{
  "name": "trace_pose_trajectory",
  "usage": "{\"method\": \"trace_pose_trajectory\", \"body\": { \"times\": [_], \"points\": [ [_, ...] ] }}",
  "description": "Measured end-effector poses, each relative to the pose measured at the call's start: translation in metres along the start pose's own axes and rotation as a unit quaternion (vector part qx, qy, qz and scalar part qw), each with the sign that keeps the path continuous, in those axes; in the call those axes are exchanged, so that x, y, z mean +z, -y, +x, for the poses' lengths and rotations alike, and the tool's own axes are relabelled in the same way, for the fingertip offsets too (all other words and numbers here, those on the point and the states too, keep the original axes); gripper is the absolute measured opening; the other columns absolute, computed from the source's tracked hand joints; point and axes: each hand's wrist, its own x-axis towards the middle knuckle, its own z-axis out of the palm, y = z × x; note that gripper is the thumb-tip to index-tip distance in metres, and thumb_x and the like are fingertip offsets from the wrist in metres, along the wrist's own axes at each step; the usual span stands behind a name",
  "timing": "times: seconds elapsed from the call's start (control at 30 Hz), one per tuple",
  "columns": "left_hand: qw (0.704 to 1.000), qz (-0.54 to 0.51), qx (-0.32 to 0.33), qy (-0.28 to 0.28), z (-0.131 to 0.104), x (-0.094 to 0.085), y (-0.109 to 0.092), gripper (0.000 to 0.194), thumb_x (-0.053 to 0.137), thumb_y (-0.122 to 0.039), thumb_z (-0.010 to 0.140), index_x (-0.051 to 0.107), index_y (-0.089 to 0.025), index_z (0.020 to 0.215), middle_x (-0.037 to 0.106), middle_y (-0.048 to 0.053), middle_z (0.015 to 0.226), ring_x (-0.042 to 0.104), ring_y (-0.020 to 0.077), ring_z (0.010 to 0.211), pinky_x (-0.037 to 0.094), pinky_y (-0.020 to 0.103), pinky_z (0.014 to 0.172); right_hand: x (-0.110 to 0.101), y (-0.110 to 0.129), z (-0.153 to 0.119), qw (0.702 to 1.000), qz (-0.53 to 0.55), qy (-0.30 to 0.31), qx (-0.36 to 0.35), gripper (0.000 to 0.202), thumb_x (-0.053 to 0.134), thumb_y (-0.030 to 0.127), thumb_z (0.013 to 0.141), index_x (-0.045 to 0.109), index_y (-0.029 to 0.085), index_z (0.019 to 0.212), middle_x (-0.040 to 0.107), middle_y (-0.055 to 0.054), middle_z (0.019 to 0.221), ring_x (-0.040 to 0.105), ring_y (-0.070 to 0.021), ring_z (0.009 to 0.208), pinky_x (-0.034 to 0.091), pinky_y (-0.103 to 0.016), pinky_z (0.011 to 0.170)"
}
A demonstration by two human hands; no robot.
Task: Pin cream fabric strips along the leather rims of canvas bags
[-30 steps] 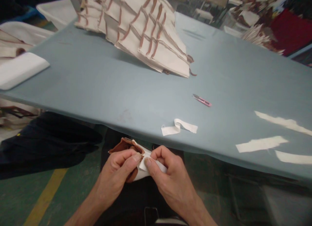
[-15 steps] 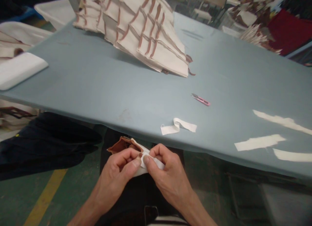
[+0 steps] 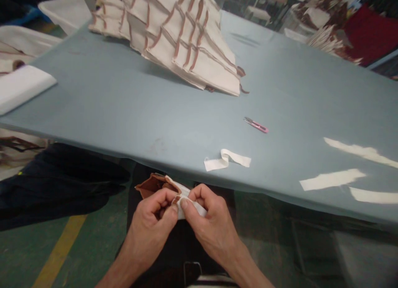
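Observation:
Between my hands is a white and brown fabric piece (image 3: 152,184), held over my lap just below the table edge. Its brown side lies open toward the left, and its white part runs under my fingers. My left hand (image 3: 155,221) pinches it near a brown edge. Thumb and fingers of my right hand (image 3: 211,219) grip the white part close beside the left thumb. On the table ahead lie a curled white cloth strip (image 3: 226,160) and pink-handled thread snips (image 3: 256,125). The fingers hide much of the held fabric.
A blue-grey table (image 3: 124,105) spans the view. Stacked cream pieces with brown edging (image 3: 174,39) lie at its back. More white strips (image 3: 332,179) are at right, a white folded item (image 3: 25,89) at left. Dark cloth (image 3: 62,184) hangs at lower left.
Both hands have shifted very slightly with the fabric, and the left thumb has moved a little along the brown edge. The things on the table lie as before.

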Motion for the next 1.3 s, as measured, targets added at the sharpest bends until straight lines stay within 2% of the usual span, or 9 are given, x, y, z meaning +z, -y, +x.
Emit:
{"method": "trace_pose_trajectory", "body": {
  "times": [0.17, 0.3, 0.4, 0.6, 0.77, 0.9, 1.0, 1.17, 1.3],
  "points": [
    [0.998, 0.011, 0.041, -0.048, -0.004, 0.002, -0.002, 0.023, 0.057, -0.032, 0.082, 0.069, -0.019, 0.067, 0.067, -0.002, 0.061, 0.059, 0.0149, 0.055, 0.046, 0.022, 0.054, 0.004, 0.003, 0.0, 0.999, 0.037, 0.008, -0.002, 0.023, 0.063, 0.04, 0.088, 0.053, 0.022, 0.076, 0.051, 0.007, 0.058, 0.039, -0.0096, 0.05, 0.028, -0.022, 0.048],
    [0.997, 0.009, 0.062, -0.042, -0.006, 0.0, -0.002, 0.022, 0.053, -0.025, 0.081, 0.071, -0.02, 0.069, 0.072, -0.002, 0.065, 0.064, 0.0155, 0.059, 0.049, 0.021, 0.058, 0.007, 0.0, -0.001, 0.997, 0.069, 0.021, 0.011, 0.023, 0.064, 0.039, 0.087, 0.052, 0.022, 0.077, 0.051, 0.007, 0.058, 0.04, -0.0092, 0.05, 0.028, -0.022, 0.048],
    [0.996, 0.027, 0.075, -0.046, -0.009, 0.0, 0.0, 0.023, 0.053, -0.023, 0.082, 0.07, -0.02, 0.067, 0.069, -0.003, 0.062, 0.062, 0.0145, 0.056, 0.047, 0.02, 0.055, 0.007, -0.004, 0.001, 0.991, 0.115, 0.055, 0.031, 0.022, 0.064, 0.038, 0.086, 0.052, 0.022, 0.077, 0.051, 0.007, 0.059, 0.041, -0.0091, 0.053, 0.029, -0.021, 0.051],
    [0.994, 0.053, 0.09, -0.037, -0.011, 0.001, 0.003, 0.025, 0.049, -0.022, 0.081, 0.068, -0.02, 0.064, 0.065, -0.004, 0.057, 0.06, 0.014, 0.053, 0.045, 0.02, 0.052, 0.003, -0.014, 0.012, 0.952, 0.237, 0.165, 0.102, 0.034, 0.074, 0.047, 0.074, 0.051, 0.021, 0.073, 0.048, 0.007, 0.058, 0.038, -0.0077, 0.052, 0.025, -0.019, 0.049],
    [0.994, 0.042, 0.1, -0.016, -0.011, 0.001, 0.004, 0.026, 0.047, -0.02, 0.08, 0.067, -0.019, 0.062, 0.064, -0.004, 0.056, 0.058, 0.0128, 0.051, 0.044, 0.019, 0.05, 0.001, -0.022, 0.018, 0.925, 0.282, 0.212, 0.141, 0.034, 0.079, 0.043, 0.068, 0.055, 0.019, 0.073, 0.051, 0.008, 0.059, 0.035, -0.0052, 0.049, 0.024, -0.017, 0.046],
    [0.995, 0.032, 0.094, -0.007, -0.011, 0.0, 0.002, 0.027, 0.047, -0.021, 0.081, 0.067, -0.019, 0.063, 0.062, -0.004, 0.056, 0.056, 0.012, 0.05, 0.042, 0.019, 0.048, 0.007, -0.028, 0.023, 0.902, 0.32, 0.248, 0.154, 0.042, 0.081, 0.051, 0.062, 0.055, 0.02, 0.069, 0.047, 0.009, 0.054, 0.033, -0.005, 0.044, 0.022, -0.019, 0.041],
    [0.994, 0.036, 0.098, -0.013, -0.012, -0.002, 0.0, 0.026, 0.047, -0.02, 0.081, 0.067, -0.019, 0.065, 0.062, -0.005, 0.056, 0.056, 0.0117, 0.049, 0.042, 0.019, 0.047, 0.014, -0.026, 0.023, 0.9, 0.33, 0.243, 0.149, 0.041, 0.078, 0.052, 0.062, 0.053, 0.021, 0.068, 0.045, 0.009, 0.053, 0.032, -0.0059, 0.043, 0.022, -0.02, 0.04],
    [0.988, 0.082, 0.121, -0.041, -0.009, -0.01, -0.009, 0.024, 0.047, -0.02, 0.08, 0.067, -0.019, 0.067, 0.063, -0.005, 0.056, 0.056, 0.0121, 0.049, 0.043, 0.019, 0.049, 0.021, -0.013, 0.02, 0.916, 0.342, 0.178, 0.115, 0.036, 0.073, 0.05, 0.07, 0.051, 0.021, 0.071, 0.045, 0.008, 0.057, 0.034, -0.0069, 0.049, 0.025, -0.02, 0.046],
    [0.992, 0.072, 0.107, -0.001, -0.002, -0.021, -0.018, 0.023, 0.046, -0.022, 0.08, 0.065, -0.02, 0.067, 0.061, -0.005, 0.058, 0.053, 0.0125, 0.052, 0.043, 0.02, 0.048, 0.021, -0.002, 0.022, 0.909, 0.353, 0.189, 0.114, 0.042, 0.076, 0.055, 0.07, 0.052, 0.021, 0.072, 0.044, 0.008, 0.057, 0.032, -0.0072, 0.049, 0.023, -0.021, 0.046]
  ]
}}
